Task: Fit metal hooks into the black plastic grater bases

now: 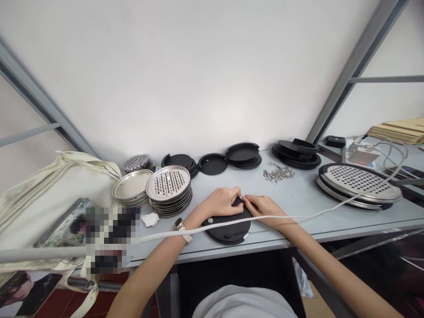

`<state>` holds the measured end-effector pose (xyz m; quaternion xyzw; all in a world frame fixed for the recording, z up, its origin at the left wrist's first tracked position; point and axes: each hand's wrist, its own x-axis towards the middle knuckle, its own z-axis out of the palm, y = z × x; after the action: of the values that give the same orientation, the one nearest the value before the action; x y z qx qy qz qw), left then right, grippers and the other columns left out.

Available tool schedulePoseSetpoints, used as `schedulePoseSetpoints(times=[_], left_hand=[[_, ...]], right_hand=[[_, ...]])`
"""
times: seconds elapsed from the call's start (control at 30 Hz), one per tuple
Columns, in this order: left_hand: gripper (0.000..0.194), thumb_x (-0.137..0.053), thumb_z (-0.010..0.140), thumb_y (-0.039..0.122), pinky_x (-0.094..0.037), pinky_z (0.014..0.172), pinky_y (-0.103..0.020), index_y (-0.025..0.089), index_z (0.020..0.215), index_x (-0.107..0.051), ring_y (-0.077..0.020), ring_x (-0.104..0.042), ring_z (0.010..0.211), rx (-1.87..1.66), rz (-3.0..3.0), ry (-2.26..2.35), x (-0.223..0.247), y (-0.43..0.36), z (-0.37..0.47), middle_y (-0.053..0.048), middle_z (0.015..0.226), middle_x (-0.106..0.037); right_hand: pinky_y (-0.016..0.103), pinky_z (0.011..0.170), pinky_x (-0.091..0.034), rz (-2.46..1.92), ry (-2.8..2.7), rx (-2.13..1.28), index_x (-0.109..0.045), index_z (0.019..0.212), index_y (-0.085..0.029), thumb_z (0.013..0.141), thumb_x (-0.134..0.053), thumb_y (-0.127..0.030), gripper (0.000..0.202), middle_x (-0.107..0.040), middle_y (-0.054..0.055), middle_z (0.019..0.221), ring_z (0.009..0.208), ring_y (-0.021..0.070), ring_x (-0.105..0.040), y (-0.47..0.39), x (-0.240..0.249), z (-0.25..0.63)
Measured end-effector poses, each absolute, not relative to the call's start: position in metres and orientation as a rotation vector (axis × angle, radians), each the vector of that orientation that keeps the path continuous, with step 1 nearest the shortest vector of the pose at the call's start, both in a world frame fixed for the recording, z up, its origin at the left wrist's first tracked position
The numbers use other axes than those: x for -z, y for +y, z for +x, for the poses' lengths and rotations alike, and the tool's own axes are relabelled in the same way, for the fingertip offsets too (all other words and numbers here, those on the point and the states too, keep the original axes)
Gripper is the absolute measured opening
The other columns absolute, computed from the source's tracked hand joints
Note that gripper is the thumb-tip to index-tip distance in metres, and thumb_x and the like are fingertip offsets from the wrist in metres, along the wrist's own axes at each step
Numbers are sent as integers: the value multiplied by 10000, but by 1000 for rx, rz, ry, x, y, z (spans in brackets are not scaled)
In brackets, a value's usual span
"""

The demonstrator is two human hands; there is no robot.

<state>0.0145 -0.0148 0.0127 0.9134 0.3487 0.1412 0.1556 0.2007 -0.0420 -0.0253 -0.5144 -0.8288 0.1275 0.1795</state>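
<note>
Disc (228,227), black and round (so no long axis to read), is lying face up at lower centre, a silver rim edging its lower right. Left hand (221,201) is curling over its upper part, its grip unclear; right hand (265,211) is pinching a tiny light piece (242,198). Cable (228,221) is crossing above; metal hooks (278,173) are lying right of centre.

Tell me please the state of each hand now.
Left hand: curled on black disc; grip cannot be told.
Right hand: fingertips closed there; anything held is too small to tell.
</note>
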Motion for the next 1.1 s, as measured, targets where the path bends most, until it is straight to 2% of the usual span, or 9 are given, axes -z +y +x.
schedulePoseSetpoints(times=[0.33,0.5,0.63,1.1], left_hand=[[113,-461,798,253,-341,544,-217,197,888,-500,-108,-499,549,-377,2701,1001,-10,-12,13,40,627,-541],[208,-459,818,344,-365,594,-255,191,955,-490,-174,-592,660,-383,2812,1205,-9,-13,16,-15,730,-628],[262,-429,840,408,-374,607,-279,169,901,-516,-211,-611,683,-301,2881,1293,-9,-12,14,-66,753,-652],[200,-433,844,340,-323,537,-255,180,795,-543,-157,-574,581,-316,2975,977,-12,-15,14,-20,665,-629]], right_hand=[[238,529,-317,-1430,-2287,-344,-554,693,-189,919,-287,-353,387,-607,39,621,508,121,-487,-44,27,200],[240,549,-331,-1415,-2291,-333,-541,717,-195,930,-260,-353,386,-612,38,645,532,128,-509,-43,26,200],[241,552,-332,-1416,-2300,-334,-529,716,-198,935,-250,-357,388,-607,34,639,540,134,-521,-44,24,199],[249,591,-347,-1426,-2337,-347,-547,794,-195,949,-232,-346,381,-634,40,712,596,146,-562,-42,26,199]])
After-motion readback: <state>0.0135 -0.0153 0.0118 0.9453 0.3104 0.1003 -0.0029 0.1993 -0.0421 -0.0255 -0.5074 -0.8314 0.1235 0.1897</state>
